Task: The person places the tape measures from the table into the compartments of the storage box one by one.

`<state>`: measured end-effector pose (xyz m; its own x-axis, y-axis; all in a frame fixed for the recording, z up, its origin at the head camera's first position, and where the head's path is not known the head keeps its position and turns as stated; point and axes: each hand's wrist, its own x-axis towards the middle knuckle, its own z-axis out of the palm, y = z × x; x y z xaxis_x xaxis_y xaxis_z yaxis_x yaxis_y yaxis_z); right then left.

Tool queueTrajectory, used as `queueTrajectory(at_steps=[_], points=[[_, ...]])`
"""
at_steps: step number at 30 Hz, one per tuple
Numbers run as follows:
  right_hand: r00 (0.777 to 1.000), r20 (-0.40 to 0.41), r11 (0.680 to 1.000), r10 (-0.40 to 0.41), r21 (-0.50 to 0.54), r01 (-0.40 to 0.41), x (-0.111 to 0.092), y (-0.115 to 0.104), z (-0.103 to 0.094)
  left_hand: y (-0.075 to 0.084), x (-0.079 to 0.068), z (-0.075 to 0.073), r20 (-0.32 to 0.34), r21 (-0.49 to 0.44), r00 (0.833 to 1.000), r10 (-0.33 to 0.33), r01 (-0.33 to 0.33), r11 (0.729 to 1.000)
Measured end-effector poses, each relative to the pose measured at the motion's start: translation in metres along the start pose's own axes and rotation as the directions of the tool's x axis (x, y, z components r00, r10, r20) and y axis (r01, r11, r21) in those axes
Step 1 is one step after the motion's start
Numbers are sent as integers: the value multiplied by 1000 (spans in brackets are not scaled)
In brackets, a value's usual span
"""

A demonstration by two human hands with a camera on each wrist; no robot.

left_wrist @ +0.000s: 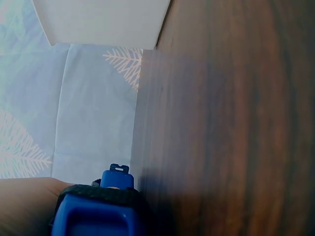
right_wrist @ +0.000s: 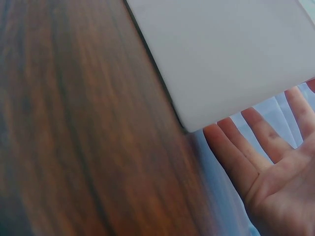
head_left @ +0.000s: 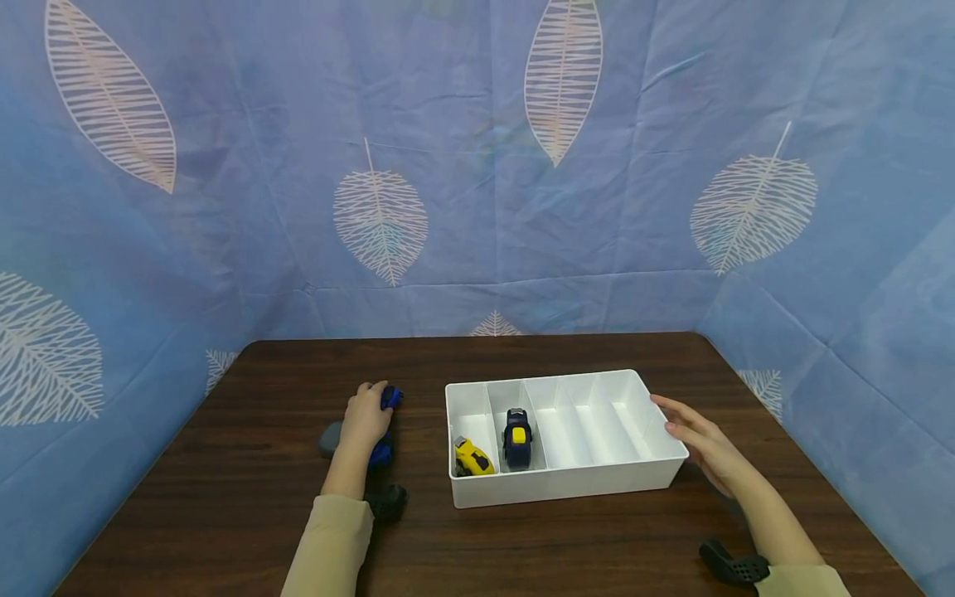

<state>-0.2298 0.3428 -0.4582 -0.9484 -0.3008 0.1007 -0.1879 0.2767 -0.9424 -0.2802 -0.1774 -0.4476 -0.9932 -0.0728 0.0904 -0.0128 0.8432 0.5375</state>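
At the left of the table my left hand reaches down over a blue-and-black tape measure, its fingers curled over it. The metal hook end of this tape measure shows at the bottom of the left wrist view; part of it is hidden by the hand. My right hand rests its spread, fairly straight fingers against the right end of a white divided box. Inside the box, a yellow-and-black tape measure lies in the leftmost compartment. A dark blue tape measure with a yellow button occupies the compartment beside it.
Close by the left wrist are a grey object and another blue part, both partly covered by the arm. Black wrist bands circle both wrists. A patterned blue cloth surrounds the dark wooden table.
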Motion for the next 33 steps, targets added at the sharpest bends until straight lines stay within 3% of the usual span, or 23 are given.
queueTrajectory(at_steps=[16, 33], points=[[1000, 5, 1000, -19, 14, 19, 0, -1, 0, 0, -1, -2, -3, -25, 1000, 18, -18, 1000], [1000, -3, 1000, 2, 6, -2, 0, -1, 1, 4, 1, -5, -61, -22, 997, 43, -45, 999]])
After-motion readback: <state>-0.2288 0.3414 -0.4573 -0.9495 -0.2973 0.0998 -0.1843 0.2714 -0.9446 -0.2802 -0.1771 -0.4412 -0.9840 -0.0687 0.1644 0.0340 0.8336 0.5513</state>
